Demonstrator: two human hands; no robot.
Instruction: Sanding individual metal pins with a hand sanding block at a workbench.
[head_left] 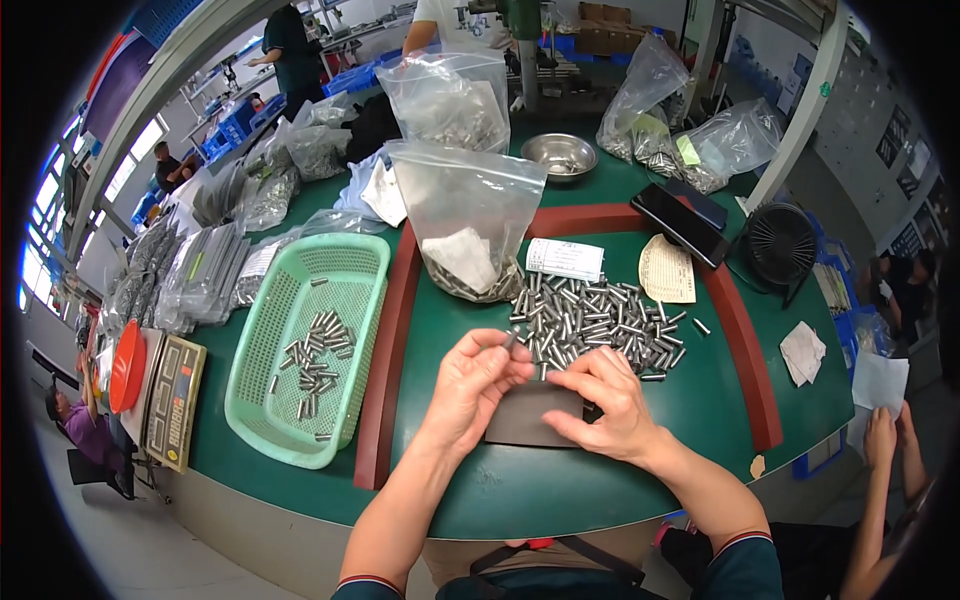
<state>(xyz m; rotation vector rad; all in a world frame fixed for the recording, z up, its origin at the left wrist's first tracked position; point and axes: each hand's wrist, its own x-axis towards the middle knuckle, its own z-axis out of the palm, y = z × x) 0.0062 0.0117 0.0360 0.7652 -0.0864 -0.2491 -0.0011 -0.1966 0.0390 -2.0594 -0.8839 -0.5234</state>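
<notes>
At the far left, a scale [172, 405] stands beside the green basket [275, 440], which carries a modest scatter of metal pins [325, 335] with much of its floor bare. Next comes the red frame [390, 370], then a clear bag [460, 200] with more metal parts at its bottom. Within the frame, the left hand [475, 385] is closed to a pinch, thumb and fingertips around one pin [511, 340] above the dark block [530, 415]. The right hand [615, 410] is partly open, thumb and index finger parted over the block (whether it has hold of anything, I cannot tell). Behind both hands, the pile [590, 320] spreads loose on the surface [560, 500]. The work looks well under way but unfinished: two lots lie apart, the pile clearly larger. Which lot has been dealt with is not shown.
</notes>
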